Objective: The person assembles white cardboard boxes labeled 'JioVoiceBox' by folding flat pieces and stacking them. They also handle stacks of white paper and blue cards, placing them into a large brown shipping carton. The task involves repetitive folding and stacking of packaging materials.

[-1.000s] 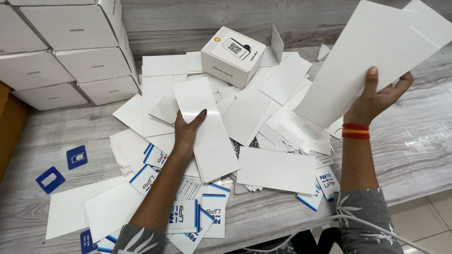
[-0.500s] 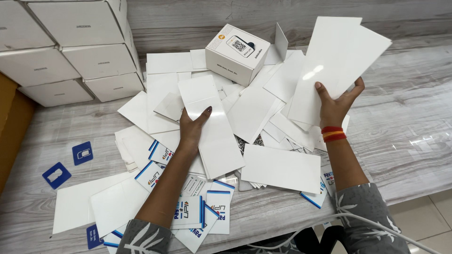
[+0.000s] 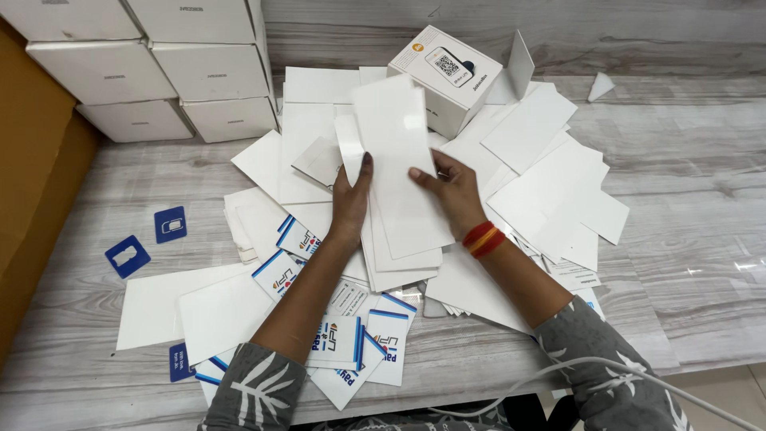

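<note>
A small stack of white cards [image 3: 403, 172] lies at the middle of the grey wood-grain table [image 3: 686, 239], on a wide scatter of similar white cards [image 3: 550, 191]. My left hand [image 3: 351, 199] grips the stack's left edge, thumb on top. On its right side my right hand [image 3: 455, 191], with red and orange bangles at the wrist, rests with fingers pressed on the top card. Blue-edged printed cards [image 3: 359, 339] lie near the table's front edge between my forearms.
A small white printed box [image 3: 444, 76] stands behind the pile. Stacked white cartons [image 3: 152, 64] fill the back left, beside a brown cardboard panel [image 3: 32, 183]. Two blue square cards [image 3: 148, 239] lie at the left. A white cable [image 3: 622, 371] crosses my right sleeve.
My right hand has come down from the raised position at the right and set its white cards onto the middle stack. My left hand has shifted to the stack's left edge.
</note>
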